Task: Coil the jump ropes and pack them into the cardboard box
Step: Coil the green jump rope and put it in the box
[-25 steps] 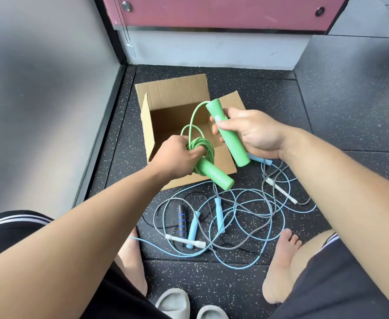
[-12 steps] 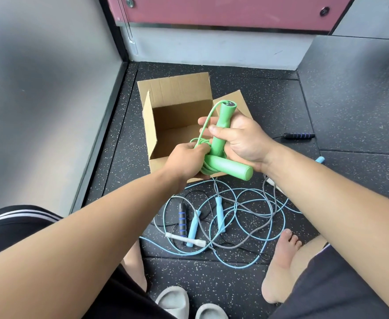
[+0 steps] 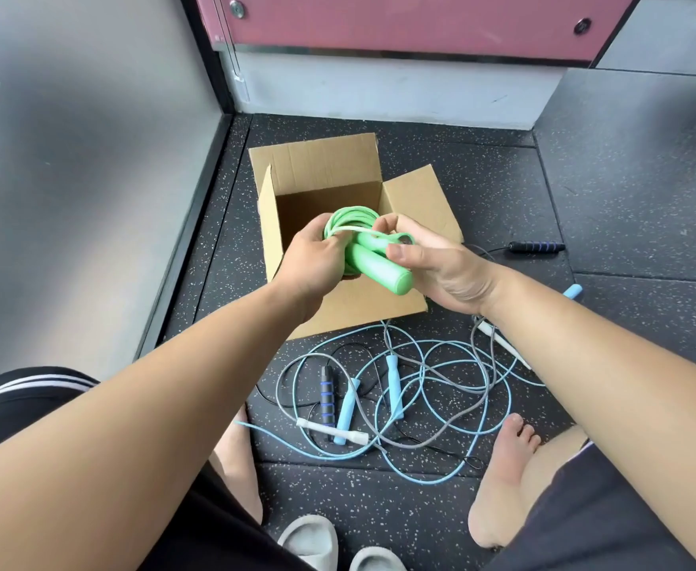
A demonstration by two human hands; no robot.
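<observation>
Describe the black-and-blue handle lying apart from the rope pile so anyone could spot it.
Find the open cardboard box on the dark floor. Right of its folded-out flap lies a black handle with blue rings. Unlike its twin in the tangled ropes near the feet, it lies alone, crosswise.

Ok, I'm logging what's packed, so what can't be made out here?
Head view: cardboard box floor, mostly behind the left hand, right hand and green jump rope; contents unknown.
Head view: at right, white handle and light blue handle, partly behind the right forearm.
Head view: slippers, cut by the bottom edge.
</observation>
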